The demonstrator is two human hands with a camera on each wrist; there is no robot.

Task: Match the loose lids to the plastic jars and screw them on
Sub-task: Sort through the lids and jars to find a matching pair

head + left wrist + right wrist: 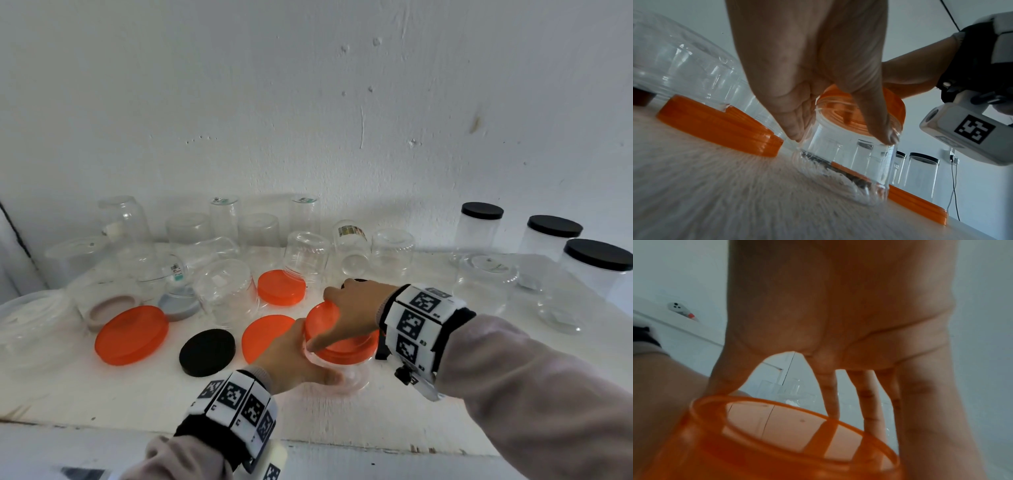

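Both hands grip: left hand (294, 359) holds the jar (846, 164), right hand (352, 308) the orange lid (337, 337), which looks tilted and may cross-thread.

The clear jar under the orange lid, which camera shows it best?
The left wrist view: the clear jar shows from rim to base, the left hand gripping it below the orange lid. In the head view both hands cover most of the jar. The right wrist view shows only the lid.
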